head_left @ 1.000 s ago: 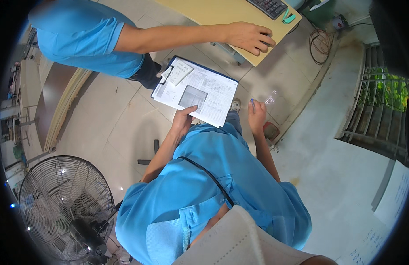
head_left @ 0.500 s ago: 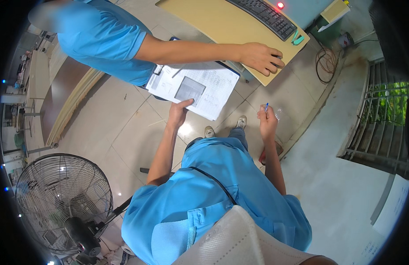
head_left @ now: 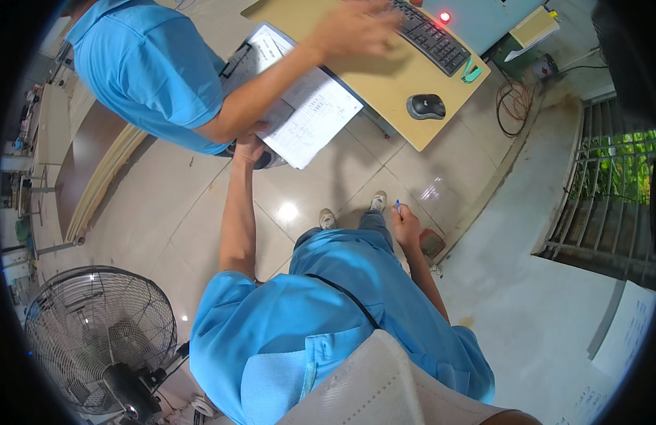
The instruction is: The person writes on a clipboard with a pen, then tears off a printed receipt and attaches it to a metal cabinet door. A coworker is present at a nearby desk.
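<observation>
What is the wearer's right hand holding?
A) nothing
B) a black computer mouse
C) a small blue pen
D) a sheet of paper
C: the right hand is closed around a small blue pen near the knee, while the black computer mouse lies untouched on the tan wooden desk.

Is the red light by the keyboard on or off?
On. The red light glows bright against the pale panel just behind the black keyboard.
</observation>
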`<action>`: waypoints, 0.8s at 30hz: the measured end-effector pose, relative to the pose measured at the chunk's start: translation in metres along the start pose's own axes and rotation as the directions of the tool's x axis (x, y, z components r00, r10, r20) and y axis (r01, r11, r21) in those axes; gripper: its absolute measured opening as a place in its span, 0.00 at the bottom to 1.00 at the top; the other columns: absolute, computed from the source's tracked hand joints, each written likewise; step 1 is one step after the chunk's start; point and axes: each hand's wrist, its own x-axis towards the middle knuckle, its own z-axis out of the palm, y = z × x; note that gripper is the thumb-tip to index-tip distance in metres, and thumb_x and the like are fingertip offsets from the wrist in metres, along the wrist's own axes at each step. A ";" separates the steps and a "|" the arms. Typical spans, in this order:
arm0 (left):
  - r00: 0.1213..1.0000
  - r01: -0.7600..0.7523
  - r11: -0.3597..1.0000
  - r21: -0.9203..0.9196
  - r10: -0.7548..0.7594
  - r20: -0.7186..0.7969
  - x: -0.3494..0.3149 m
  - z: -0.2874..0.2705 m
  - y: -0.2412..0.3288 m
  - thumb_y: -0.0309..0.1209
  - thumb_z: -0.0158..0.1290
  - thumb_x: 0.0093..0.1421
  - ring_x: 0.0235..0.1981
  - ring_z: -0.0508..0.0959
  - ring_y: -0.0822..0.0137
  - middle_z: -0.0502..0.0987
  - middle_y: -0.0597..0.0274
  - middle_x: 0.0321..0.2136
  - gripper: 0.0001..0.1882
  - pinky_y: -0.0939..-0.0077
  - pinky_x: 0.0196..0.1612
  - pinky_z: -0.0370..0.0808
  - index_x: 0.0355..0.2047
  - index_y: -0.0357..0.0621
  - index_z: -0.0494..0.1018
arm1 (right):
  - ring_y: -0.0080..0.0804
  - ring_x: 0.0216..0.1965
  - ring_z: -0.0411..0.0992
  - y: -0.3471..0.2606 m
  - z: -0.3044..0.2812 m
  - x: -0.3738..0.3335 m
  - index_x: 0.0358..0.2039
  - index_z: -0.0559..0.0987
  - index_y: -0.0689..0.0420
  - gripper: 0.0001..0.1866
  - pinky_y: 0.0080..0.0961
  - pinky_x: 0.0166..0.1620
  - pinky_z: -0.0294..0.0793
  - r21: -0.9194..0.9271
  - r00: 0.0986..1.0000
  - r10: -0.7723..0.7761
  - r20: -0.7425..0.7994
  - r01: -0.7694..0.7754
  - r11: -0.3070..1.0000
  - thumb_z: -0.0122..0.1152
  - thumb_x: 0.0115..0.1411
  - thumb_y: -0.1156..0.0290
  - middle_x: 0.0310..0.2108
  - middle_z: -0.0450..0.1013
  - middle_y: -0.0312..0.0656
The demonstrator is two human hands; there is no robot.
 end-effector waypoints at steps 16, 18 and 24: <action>0.985 -0.027 0.995 0.098 0.010 0.170 0.061 0.151 0.029 0.25 0.61 0.60 0.56 0.77 0.56 0.77 0.51 0.55 0.30 0.60 0.65 0.70 0.62 0.32 0.66 | 0.34 0.24 0.78 0.031 -0.028 0.024 0.38 0.77 0.59 0.14 0.33 0.31 0.74 0.187 0.985 0.132 -0.115 -0.109 0.976 0.56 0.71 0.60 0.22 0.78 0.43; 0.990 -0.043 0.971 0.237 0.009 0.142 0.060 0.175 0.033 0.30 0.62 0.61 0.57 0.76 0.56 0.76 0.52 0.56 0.31 0.59 0.64 0.69 0.62 0.32 0.66 | 0.29 0.24 0.76 0.032 -0.020 0.019 0.37 0.77 0.59 0.14 0.30 0.30 0.74 0.262 0.981 0.155 -0.116 -0.121 0.958 0.56 0.71 0.60 0.22 0.77 0.41; 0.992 -0.114 0.797 0.593 0.127 0.020 0.068 0.217 0.022 0.38 0.64 0.60 0.44 0.82 0.59 0.79 0.52 0.48 0.33 0.55 0.46 0.82 0.60 0.35 0.66 | 0.25 0.24 0.75 0.038 0.002 0.006 0.38 0.78 0.59 0.13 0.27 0.30 0.74 0.307 0.982 0.171 -0.083 -0.138 0.942 0.56 0.71 0.61 0.21 0.76 0.38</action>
